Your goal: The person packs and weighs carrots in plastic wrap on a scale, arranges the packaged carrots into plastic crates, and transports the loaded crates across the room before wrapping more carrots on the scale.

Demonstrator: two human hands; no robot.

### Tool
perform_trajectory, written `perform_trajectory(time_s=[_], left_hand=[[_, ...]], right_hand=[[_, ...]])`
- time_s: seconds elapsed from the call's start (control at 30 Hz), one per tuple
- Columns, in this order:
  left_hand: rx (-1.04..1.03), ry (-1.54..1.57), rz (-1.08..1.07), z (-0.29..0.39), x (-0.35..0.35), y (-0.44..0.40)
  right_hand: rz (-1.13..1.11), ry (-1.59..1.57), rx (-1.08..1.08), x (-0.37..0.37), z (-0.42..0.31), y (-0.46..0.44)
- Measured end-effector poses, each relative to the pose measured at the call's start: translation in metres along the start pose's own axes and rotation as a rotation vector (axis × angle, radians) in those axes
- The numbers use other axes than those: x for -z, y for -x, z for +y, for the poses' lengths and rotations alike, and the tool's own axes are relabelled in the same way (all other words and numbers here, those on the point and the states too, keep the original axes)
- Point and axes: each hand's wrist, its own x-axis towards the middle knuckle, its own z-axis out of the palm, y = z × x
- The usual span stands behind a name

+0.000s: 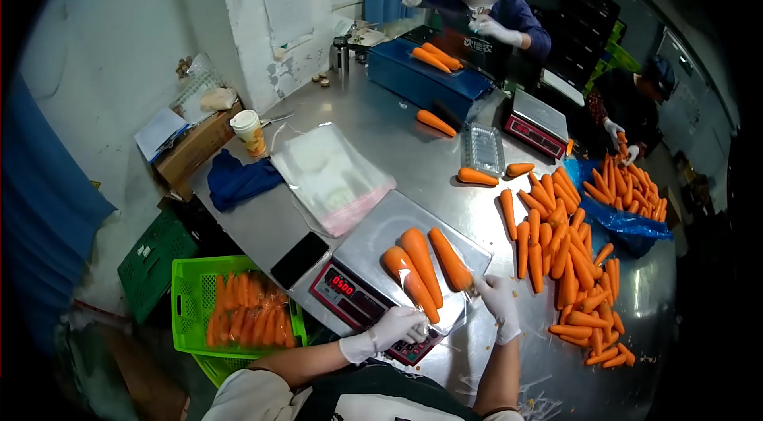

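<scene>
Three large carrots [415, 262] lie side by side on the metal plate of a scale [373, 242] with a red lit display. Clear plastic film shows around them. My left hand [397, 327], in a white glove, is closed on the plastic at the near end of the left carrots. On the other side, my gloved right hand [498, 303] is closed at the near end of the right carrot, where plastic also shows.
Loose carrots [568, 262] are heaped at the right. Clear bags [330, 175], a phone [300, 258], a blue cloth [241, 179] and a cup [249, 133] lie left. Bagged carrots fill a green crate [181, 294]. Two people work beyond, near a second scale [537, 123].
</scene>
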Motion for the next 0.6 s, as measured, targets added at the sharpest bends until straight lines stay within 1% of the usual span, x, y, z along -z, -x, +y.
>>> perform_trajectory(time_s=[0.03, 0.07, 0.1, 0.13, 0.2, 0.23, 0.27, 0.33, 0.4, 0.43, 0.47, 0.5, 0.53, 0.57, 0.6], left_hand=[[-0.007, -0.03, -0.009, -0.003, 0.007, 0.005], [-0.012, -0.063, -0.02, -0.008, 0.015, 0.01], [0.006, -0.096, -0.012, -0.012, 0.025, 0.016], [0.025, -0.058, -0.012, -0.013, 0.034, 0.023], [0.029, 0.0, -0.136, -0.007, 0.052, 0.03], [-0.088, -0.128, -0.228, 0.0, 0.062, 0.028], [-0.199, -0.254, -0.319, 0.007, 0.069, 0.023], [-0.095, 0.043, -0.155, 0.046, 0.062, 0.014], [-0.745, -0.524, -0.018, 0.068, 0.063, -0.004], [-0.606, -0.312, -0.002, 0.069, 0.068, -0.009], [-0.47, -0.105, 0.015, 0.073, 0.074, -0.011], [-0.359, 0.008, -0.009, 0.076, 0.074, -0.001], [-0.286, -0.093, 0.027, 0.069, 0.083, -0.001], [-0.212, -0.199, -0.039, 0.059, 0.09, 0.005], [-0.142, -0.228, -0.098, 0.052, 0.093, 0.012]], right_hand=[[-0.129, -0.105, -0.073, -0.001, 0.005, 0.002], [-0.16, -0.166, -0.066, -0.001, 0.01, 0.01], [-0.257, -0.29, -0.103, 0.001, 0.008, 0.023], [-0.349, -0.414, -0.14, 0.004, 0.004, 0.035], [-0.508, -0.451, -0.167, 0.013, -0.009, 0.052], [-0.521, -0.398, -0.129, 0.016, -0.02, 0.055], [-0.493, -0.393, -0.066, 0.009, -0.015, 0.049], [-0.406, -0.41, -0.061, 0.003, -0.026, 0.03], [-0.127, -0.722, -0.128, -0.007, -0.035, 0.013], [0.016, -0.62, -0.063, -0.007, -0.035, 0.008], [0.032, -0.625, -0.063, -0.007, -0.033, 0.013], [-0.059, -0.654, -0.084, -0.006, -0.032, 0.021], [-0.152, -0.681, -0.103, -0.004, -0.033, 0.029], [-0.191, -0.577, -0.12, 0.0, -0.038, 0.041], [-0.243, -0.527, -0.154, -0.005, -0.023, 0.045]])
